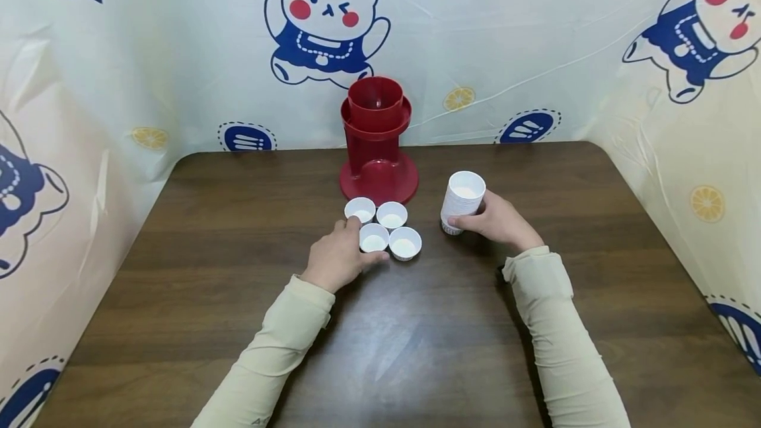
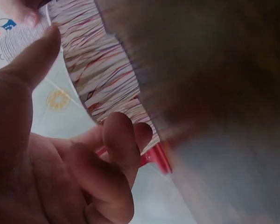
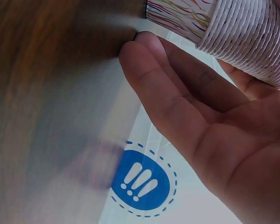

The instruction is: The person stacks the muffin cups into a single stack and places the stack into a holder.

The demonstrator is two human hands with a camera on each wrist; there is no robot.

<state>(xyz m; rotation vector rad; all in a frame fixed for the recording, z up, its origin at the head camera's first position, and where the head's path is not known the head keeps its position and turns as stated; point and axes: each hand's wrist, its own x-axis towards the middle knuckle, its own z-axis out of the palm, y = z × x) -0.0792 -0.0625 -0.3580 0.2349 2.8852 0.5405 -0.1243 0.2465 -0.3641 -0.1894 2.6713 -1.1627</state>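
Note:
Several small white paper cups stand upright in a tight cluster in the middle of the table in the head view. My left hand (image 1: 337,256) holds the front-left paper cup (image 1: 374,240), thumb at its near side and fingers along its left. In the left wrist view, thumb and fingertips meet that cup's striped wall (image 2: 100,65). The front-right cup (image 1: 405,244) and back-right cup (image 1: 392,215) are beside it; the back-left cup (image 1: 360,209) is partly behind my fingers. To the right, my right hand (image 1: 505,222) grips a tall stack of paper cups (image 1: 462,200), its thumb across the front.
Behind the cups stands a red holder (image 1: 379,177) with a round base and a red cup-shaped piece (image 1: 376,104) in its ring. The brown wooden table (image 1: 238,216) ends at a patterned curtain (image 1: 196,51) at the back and sides.

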